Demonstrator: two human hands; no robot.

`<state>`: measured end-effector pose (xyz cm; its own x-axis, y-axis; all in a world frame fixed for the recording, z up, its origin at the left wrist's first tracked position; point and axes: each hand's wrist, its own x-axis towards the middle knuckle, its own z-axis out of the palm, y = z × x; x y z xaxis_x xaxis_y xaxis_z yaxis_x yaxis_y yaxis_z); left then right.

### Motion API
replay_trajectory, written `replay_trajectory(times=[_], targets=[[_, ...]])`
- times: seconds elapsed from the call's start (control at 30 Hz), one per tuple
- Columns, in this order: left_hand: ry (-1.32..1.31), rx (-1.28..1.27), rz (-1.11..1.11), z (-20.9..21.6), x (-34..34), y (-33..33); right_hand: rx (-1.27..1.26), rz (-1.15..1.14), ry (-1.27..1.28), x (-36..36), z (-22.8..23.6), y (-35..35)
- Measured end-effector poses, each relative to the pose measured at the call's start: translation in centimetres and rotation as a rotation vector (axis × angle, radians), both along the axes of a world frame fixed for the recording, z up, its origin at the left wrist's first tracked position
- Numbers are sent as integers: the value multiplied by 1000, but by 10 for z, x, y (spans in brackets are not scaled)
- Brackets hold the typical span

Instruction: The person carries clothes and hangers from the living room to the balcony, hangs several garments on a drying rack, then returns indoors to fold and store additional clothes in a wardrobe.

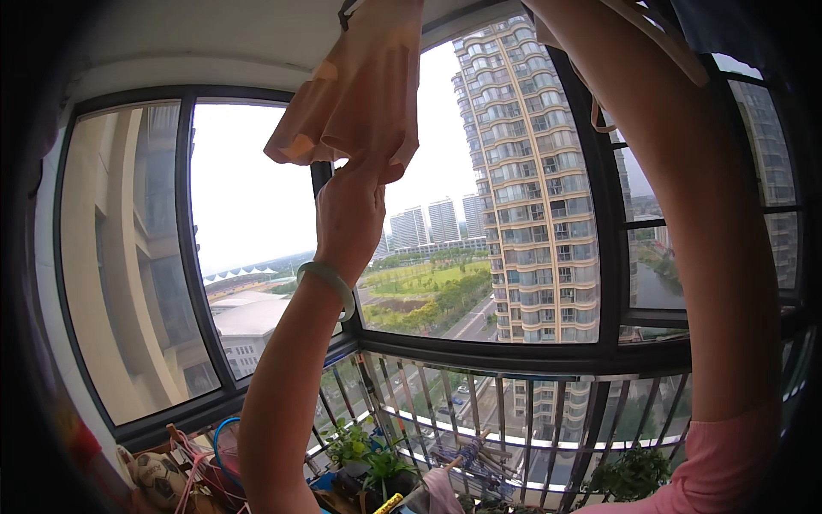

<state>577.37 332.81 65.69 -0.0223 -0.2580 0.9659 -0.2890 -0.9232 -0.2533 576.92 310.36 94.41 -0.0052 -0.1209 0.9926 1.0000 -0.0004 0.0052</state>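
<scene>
Right arm raised, fingers beyond view | left hand: fingers pinching peach cloth

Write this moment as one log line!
Left hand: touching lower edge of hanging peach-coloured cloth | Right hand: out of view, bare right arm raised | Around: leafy green plant, dark window frame

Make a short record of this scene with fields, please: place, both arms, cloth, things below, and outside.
Place: glazed area with dark window frames and metal railing
Left hand: raised, touching the cloth's lower part; exact grip unclear
Left wrist: pale green bangle
Right arm: raised; hand out of view
Cloth: peach, hanging; top cut off by picture edge
Below: football, leafy plants
Outside: tall building
</scene>
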Motion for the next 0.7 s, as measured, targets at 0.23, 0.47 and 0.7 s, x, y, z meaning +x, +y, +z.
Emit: replay_trajectory(times=[0.23, 0.47, 0.7], targets=[[-14, 40, 6, -1, 9, 3, -72, 36, 195, 10, 43, -5], [-89, 90, -37, 2, 26, 11, -84, 362, 344, 26, 52, 21], [26, -60, -93, -29, 12, -16, 186, 281, -148, 45, 9, 0]])
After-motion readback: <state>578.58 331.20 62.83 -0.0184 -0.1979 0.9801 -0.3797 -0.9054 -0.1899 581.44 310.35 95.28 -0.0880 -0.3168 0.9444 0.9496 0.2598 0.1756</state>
